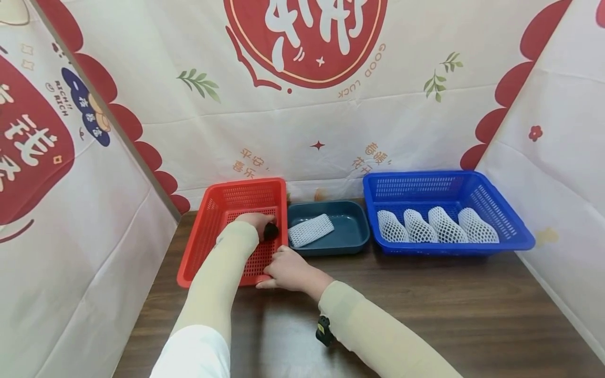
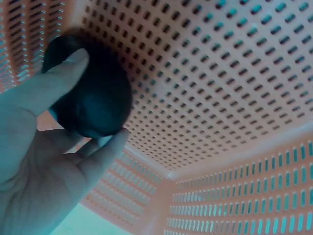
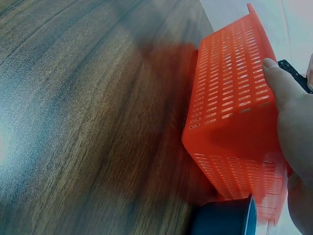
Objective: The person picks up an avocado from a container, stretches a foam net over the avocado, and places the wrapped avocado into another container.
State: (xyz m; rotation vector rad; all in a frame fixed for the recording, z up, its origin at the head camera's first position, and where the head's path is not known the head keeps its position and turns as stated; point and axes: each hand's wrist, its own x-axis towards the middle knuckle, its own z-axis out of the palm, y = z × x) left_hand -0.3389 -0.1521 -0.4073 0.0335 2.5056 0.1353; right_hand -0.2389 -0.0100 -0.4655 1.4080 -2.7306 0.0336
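Inside the red basket (image 1: 195, 247), my left hand (image 1: 252, 223) holds a dark, smooth, rounded fruit (image 2: 98, 93). The thumb lies over it and the fingers curl beneath, close to the perforated bottom. Its exact kind is hard to tell in the dim left wrist view. My right hand (image 1: 290, 270) grips the basket's rim at the near right corner, thumb along the front edge. Just right of the basket stands a dark teal tray (image 1: 352, 231) with a flat white foam net sleeve (image 1: 311, 230) in it.
On the right stands a blue basket (image 1: 512, 244) with several rounded things in white foam nets (image 1: 446, 226) lined up along its near side. The dark wood table (image 1: 402, 299) extends in front. Printed cloth walls (image 1: 331, 131) enclose the back and sides.
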